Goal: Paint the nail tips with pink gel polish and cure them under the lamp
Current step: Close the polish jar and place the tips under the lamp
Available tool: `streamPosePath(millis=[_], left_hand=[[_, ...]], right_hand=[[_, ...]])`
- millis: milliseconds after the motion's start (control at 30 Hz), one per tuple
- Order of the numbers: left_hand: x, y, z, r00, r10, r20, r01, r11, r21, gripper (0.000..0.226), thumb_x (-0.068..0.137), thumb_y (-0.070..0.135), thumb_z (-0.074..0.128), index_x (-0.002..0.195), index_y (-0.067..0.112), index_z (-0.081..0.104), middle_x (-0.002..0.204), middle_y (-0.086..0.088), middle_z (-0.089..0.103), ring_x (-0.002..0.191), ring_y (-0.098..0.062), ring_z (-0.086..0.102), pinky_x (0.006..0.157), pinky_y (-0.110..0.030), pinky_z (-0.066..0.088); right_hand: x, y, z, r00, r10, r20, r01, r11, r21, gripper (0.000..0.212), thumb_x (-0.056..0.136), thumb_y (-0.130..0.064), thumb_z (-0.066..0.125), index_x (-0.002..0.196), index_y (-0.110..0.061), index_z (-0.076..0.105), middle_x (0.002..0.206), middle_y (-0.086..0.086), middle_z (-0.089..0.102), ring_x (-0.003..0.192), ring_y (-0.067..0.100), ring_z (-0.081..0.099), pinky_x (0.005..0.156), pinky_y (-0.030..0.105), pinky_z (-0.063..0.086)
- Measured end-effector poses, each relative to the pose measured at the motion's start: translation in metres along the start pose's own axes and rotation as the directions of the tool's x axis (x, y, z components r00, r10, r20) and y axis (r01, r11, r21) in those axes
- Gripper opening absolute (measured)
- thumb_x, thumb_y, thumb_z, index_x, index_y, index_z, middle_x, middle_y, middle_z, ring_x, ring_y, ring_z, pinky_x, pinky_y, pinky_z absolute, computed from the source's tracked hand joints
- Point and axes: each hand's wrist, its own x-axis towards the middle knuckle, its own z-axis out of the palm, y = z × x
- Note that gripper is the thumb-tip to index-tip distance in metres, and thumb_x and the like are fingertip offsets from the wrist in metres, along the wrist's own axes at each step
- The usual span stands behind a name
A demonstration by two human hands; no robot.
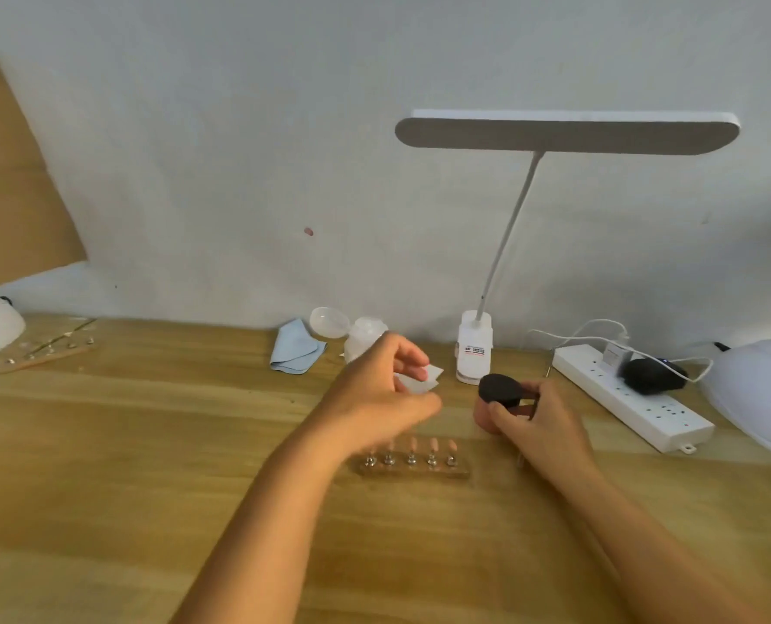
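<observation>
Forearms stretched over wooden table; between them, pinkish nail tips clipped upright on clear holder. Right hand clenched round pink gel polish jar, black lid tilted; left hand pinching white wipe. Probably painting stage; next, likely carrying holder level to curing lamp, far right.

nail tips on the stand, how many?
4 nail tips, upright in a row on the stand, near the left hand; its fifth, leftmost clip is blurred by that hand, so another tip may be hidden.

Left hand blurred, curing lamp cut by right edge
</observation>
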Motion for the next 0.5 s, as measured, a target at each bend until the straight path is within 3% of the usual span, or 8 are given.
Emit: streamPosePath(millis=[133, 233, 400, 500], left_hand=[[-0.007, -0.028, -0.050, 0.945, -0.247, 0.216, 0.160, 0.922, 0.352, 0.054, 0.060, 0.046, 0.086, 0.102, 0.038, 0.052, 0.107, 0.016, 0.060, 0.092, 0.004, 0.058, 0.087, -0.024, 0.050], [-0.008, -0.048, -0.052, 0.862, -0.406, 0.304, 0.241, 0.856, 0.458, 0.059, 0.066, 0.034, 0.089, 0.109, 0.033, 0.047, 0.111, 0.013, 0.054, 0.102, -0.004, 0.055, 0.095, -0.024, 0.048], [-0.004, -0.068, -0.034, 0.889, -0.366, 0.275, 0.248, 0.890, 0.382, 0.054, 0.068, 0.025, 0.088, 0.112, 0.030, 0.057, 0.112, 0.011, 0.057, 0.098, -0.003, 0.056, 0.094, -0.026, 0.050], [-0.003, -0.072, -0.025, 0.919, -0.312, 0.239, 0.221, 0.913, 0.344, 0.038, 0.067, 0.022, 0.087, 0.093, 0.034, 0.062, 0.107, 0.011, 0.061, 0.093, -0.004, 0.058, 0.087, -0.025, 0.048]], right_hand=[[0.006, -0.002, 0.004, 0.997, -0.051, 0.055, 0.055, 0.995, -0.083, 0.057, 0.083, -0.044, 0.071, 0.130, -0.021, 0.049, 0.117, -0.006, 0.060, 0.087, 0.006, 0.057, 0.070, 0.026, 0.046], [0.004, -0.006, 0.007, 0.986, -0.099, 0.135, 0.118, 0.983, -0.142, 0.061, 0.082, -0.041, 0.074, 0.133, -0.020, 0.046, 0.116, -0.009, 0.055, 0.089, 0.003, 0.053, 0.072, 0.024, 0.046], [-0.003, -0.005, 0.006, 0.986, -0.137, 0.099, 0.158, 0.956, -0.248, 0.075, 0.085, -0.046, 0.069, 0.146, -0.016, 0.037, 0.137, 0.004, 0.050, 0.121, 0.023, 0.048, 0.090, 0.030, 0.039], [-0.008, -0.005, -0.002, 0.991, -0.135, 0.014, 0.135, 0.979, -0.153, 0.062, 0.092, -0.039, 0.063, 0.145, -0.014, 0.043, 0.130, 0.006, 0.057, 0.101, 0.016, 0.058, 0.089, 0.031, 0.042]])
